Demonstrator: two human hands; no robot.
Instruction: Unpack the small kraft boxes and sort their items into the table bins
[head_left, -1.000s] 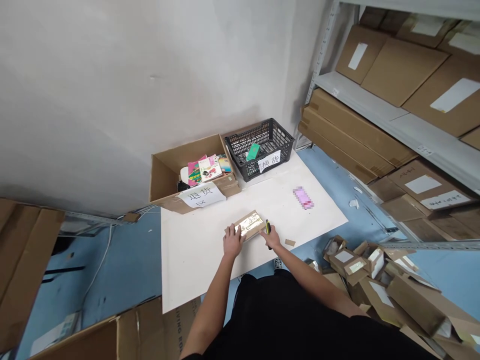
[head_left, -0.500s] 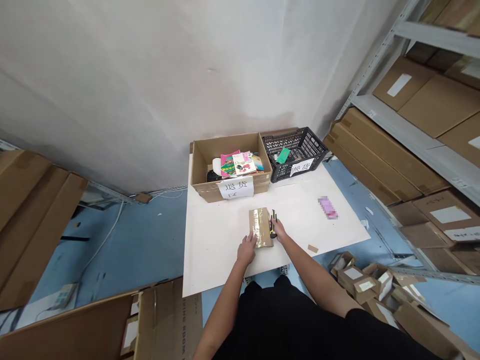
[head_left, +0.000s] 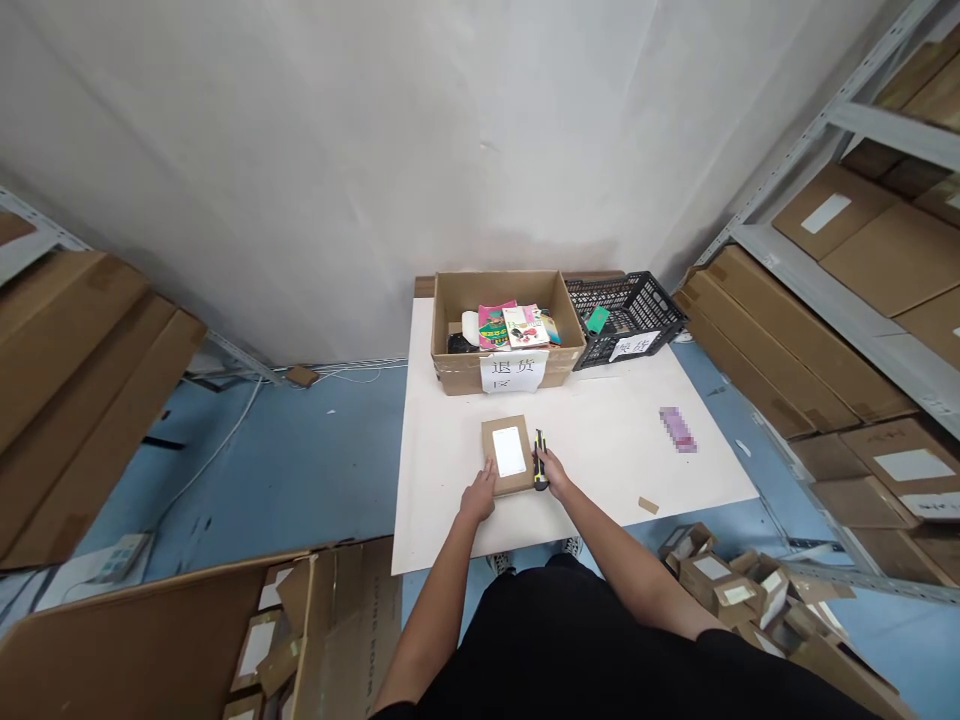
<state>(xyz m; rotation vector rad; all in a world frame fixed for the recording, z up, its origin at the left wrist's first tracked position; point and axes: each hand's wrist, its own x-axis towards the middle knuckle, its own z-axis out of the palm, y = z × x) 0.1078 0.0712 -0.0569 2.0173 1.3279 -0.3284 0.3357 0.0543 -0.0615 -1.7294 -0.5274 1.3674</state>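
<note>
The small cardboard parcel (head_left: 508,455) lies flat on the bench (head_left: 600,440) between your hands, label up. It looks light and stiff, best pinned or gripped by its edges. Your left hand (head_left: 480,493) presses its near-left corner, fingers laid flat, while your right hand (head_left: 553,470), just beside its right edge, is wrapped around a utility knife (head_left: 539,455).

Bare table (head_left: 439,490) lies left of the small parcel (head_left: 508,455) and right toward the pink packet (head_left: 677,428); beyond, the open carton (head_left: 457,378) and black crate (head_left: 660,325) wall off the far edge.
</note>
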